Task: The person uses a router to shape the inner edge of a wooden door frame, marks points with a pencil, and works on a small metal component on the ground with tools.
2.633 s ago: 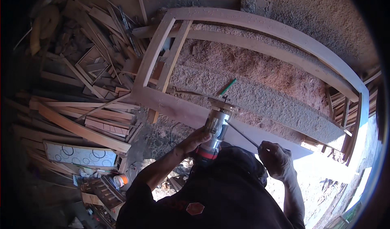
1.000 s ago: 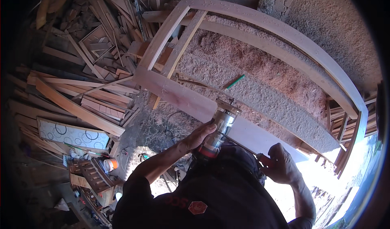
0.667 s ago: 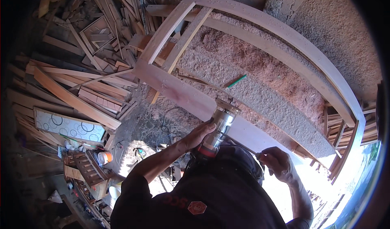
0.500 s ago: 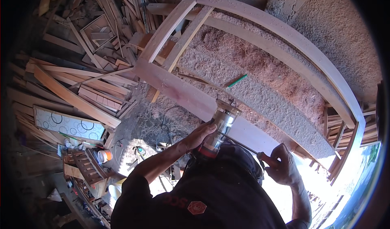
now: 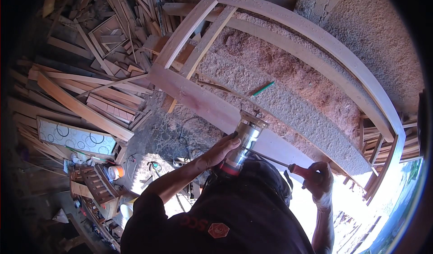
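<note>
My left hand (image 5: pixel 221 151) is wrapped round the silver body of a trim router (image 5: pixel 249 134) with a red end. The router is tilted in front of my waist, its base over the near rail of a wooden frame (image 5: pixel 194 93); whether it touches the rail I cannot tell. In my right hand (image 5: pixel 320 184) is a screwdriver (image 5: pixel 297 170), gripped by its red handle. Its long shaft points left, with the tip at the side of the router. The exact contact point is too small to make out.
The frame's curved far rail (image 5: pixel 311 26) arches across the top right. Sawdust covers the ground inside it, with a green stick (image 5: pixel 263 89) in the middle. Scrap wood (image 5: pixel 108 42) is piled at the left. A white bucket (image 5: pixel 116 173) stands at the lower left.
My right hand has turned and shifted slightly right and down, and the screwdriver's red handle now shows. The router and my left hand have barely moved.
</note>
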Demonstrator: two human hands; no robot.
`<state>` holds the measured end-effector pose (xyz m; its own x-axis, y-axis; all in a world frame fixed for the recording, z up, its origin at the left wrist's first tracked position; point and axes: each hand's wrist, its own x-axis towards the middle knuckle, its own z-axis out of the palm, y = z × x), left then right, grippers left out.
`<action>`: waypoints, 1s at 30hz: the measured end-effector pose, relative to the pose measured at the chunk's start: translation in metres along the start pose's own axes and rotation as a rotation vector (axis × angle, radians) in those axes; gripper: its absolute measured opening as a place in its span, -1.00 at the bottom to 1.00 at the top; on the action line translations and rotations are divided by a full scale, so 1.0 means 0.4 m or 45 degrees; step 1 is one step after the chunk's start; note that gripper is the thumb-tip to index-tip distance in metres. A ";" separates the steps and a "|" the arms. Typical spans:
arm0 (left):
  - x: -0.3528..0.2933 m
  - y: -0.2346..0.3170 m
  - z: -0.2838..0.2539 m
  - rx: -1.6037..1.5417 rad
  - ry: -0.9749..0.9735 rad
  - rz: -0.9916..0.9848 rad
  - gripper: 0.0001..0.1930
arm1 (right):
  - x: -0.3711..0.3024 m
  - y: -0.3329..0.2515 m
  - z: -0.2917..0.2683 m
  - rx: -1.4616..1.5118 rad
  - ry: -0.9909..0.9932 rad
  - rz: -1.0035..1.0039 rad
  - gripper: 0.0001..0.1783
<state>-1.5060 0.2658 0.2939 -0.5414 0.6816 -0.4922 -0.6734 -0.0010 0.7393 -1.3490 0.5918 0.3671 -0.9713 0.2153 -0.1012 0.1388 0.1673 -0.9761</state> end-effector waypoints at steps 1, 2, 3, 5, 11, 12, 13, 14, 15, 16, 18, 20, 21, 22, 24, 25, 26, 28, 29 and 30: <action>-0.002 0.001 0.003 0.018 0.002 0.005 -0.49 | -0.008 -0.008 0.006 0.170 0.035 0.159 -0.56; -0.004 0.003 0.005 0.052 0.002 0.031 -0.50 | -0.012 0.001 0.006 0.257 0.040 0.299 -0.56; -0.008 0.003 0.008 0.086 0.002 0.057 -0.50 | -0.013 0.019 0.002 0.345 0.044 0.438 -0.55; -0.015 0.014 0.014 0.142 0.011 0.101 -0.53 | -0.023 0.064 -0.021 0.454 -0.051 0.633 -0.53; -0.024 -0.008 0.004 0.406 0.097 0.264 -0.49 | -0.070 0.137 0.016 0.453 -0.037 0.273 -0.45; -0.023 -0.019 0.006 0.363 0.079 0.280 -0.45 | -0.067 0.141 0.014 0.436 -0.058 0.261 -0.45; -0.024 -0.025 0.007 0.321 0.061 0.296 -0.41 | -0.065 0.131 0.023 0.412 -0.010 0.189 -0.46; -0.028 -0.027 0.004 0.340 0.060 0.285 -0.38 | -0.066 0.137 0.020 0.420 -0.040 0.213 -0.47; -0.027 -0.015 0.011 0.355 0.049 0.273 -0.34 | -0.074 0.143 0.011 0.421 -0.061 0.239 -0.48; -0.027 -0.002 0.018 0.371 0.037 0.260 -0.30 | -0.078 0.146 0.005 0.423 -0.080 0.264 -0.48; -0.036 0.027 0.038 0.340 0.041 0.220 -0.30 | -0.083 0.147 0.004 0.332 -0.054 0.341 -0.43; -0.037 0.039 0.039 0.323 0.018 0.199 -0.31 | -0.084 0.132 -0.016 0.413 -0.089 0.537 -0.40; -0.035 0.043 0.036 0.325 -0.010 0.198 -0.32 | -0.072 0.101 -0.018 0.342 -0.107 0.609 -0.30; -0.033 0.045 0.035 0.326 -0.038 0.196 -0.32 | -0.064 0.097 -0.005 0.179 -0.043 0.351 -0.30; -0.033 0.036 0.034 0.211 -0.025 0.176 -0.33 | -0.055 0.085 0.030 -0.148 0.089 -0.160 -0.28; -0.033 0.032 0.032 0.153 -0.018 0.164 -0.33 | -0.055 0.054 0.050 -0.146 0.154 -0.083 -0.28; -0.034 0.031 0.032 0.157 -0.031 0.166 -0.33 | -0.055 0.055 0.044 -0.176 0.133 -0.079 -0.32; -0.030 0.030 0.029 0.156 -0.062 0.179 -0.32 | -0.053 0.067 0.009 -0.248 0.091 -0.076 -0.38; -0.027 0.029 0.027 0.178 -0.057 0.177 -0.31 | -0.064 0.100 -0.013 -0.086 0.035 0.098 -0.40; -0.025 0.025 0.025 0.200 -0.048 0.173 -0.31 | -0.063 0.098 -0.019 0.026 -0.001 0.257 -0.40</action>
<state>-1.5024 0.2661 0.3109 -0.6009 0.7099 -0.3674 -0.5069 0.0169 0.8618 -1.3177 0.6000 0.3329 -0.9242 0.2415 -0.2957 0.3270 0.1010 -0.9396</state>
